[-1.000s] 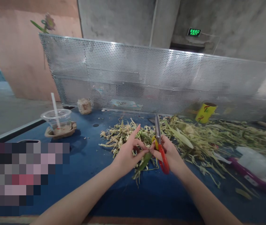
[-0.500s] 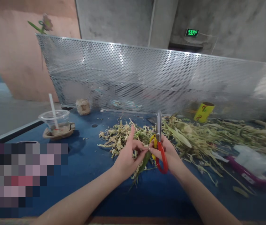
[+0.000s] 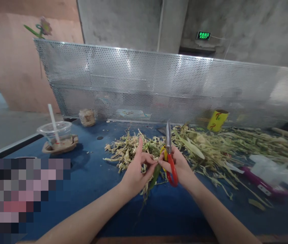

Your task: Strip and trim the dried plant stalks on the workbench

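Observation:
My left hand [image 3: 136, 171] pinches a green plant piece [image 3: 155, 176] between thumb and fingers, with its index finger pointing up. The leafy part hangs below the fingertips over the blue table [image 3: 103, 210]. My right hand [image 3: 181, 166] holds scissors [image 3: 170, 157] with red and yellow handles, blades together and pointing up. Its thumb and fingertip meet the left fingertips at the top of the plant piece. Behind my hands lies a heap of short pale cut stems [image 3: 123, 149]. To the right spreads a pile of long dry stalks and leaves [image 3: 210, 149].
At left, a clear plastic cup with a straw [image 3: 55, 132] stands in a cardboard holder. A wrapped block [image 3: 87, 117] and a yellow tube [image 3: 217, 120] stand near the perforated metal screen [image 3: 134, 81]. A purple object [image 3: 263, 184] with clear plastic lies at right.
The whole view has shifted slightly, with things appearing a little further left. Both hands keep nearly the same pose, the scissors and plant piece still held.

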Demonstrator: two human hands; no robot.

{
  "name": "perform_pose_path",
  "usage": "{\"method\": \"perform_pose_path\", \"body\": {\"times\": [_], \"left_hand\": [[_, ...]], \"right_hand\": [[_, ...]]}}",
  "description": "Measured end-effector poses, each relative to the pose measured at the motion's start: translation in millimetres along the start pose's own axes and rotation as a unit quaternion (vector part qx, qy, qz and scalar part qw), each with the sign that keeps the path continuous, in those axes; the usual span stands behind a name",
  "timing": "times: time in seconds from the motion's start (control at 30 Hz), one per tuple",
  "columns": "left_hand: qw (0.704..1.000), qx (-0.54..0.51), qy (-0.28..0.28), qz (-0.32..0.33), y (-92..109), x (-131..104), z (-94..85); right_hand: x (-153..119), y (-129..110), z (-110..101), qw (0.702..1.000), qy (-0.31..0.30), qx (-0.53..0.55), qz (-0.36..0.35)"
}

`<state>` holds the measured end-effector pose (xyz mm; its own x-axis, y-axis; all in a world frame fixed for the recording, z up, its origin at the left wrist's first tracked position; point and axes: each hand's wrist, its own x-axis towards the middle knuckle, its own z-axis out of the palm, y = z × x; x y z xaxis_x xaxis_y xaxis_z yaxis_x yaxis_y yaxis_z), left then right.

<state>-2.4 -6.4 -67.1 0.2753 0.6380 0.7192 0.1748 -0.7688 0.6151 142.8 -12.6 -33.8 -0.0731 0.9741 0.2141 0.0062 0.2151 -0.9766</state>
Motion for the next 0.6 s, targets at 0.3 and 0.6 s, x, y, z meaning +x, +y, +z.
{"method": "perform_pose_path", "body": {"times": [0.3,0.6], "left_hand": [[0.999,-0.029,0.015,0.020,7,3,-4.8],[0.992,-0.129,0.005,0.004,15,6,-11.5]], "right_hand": [[4,3,-9,0.998,0.036,-0.046,-0.037],[26,21,-39,0.981,0.151,-0.080,-0.093]]}}
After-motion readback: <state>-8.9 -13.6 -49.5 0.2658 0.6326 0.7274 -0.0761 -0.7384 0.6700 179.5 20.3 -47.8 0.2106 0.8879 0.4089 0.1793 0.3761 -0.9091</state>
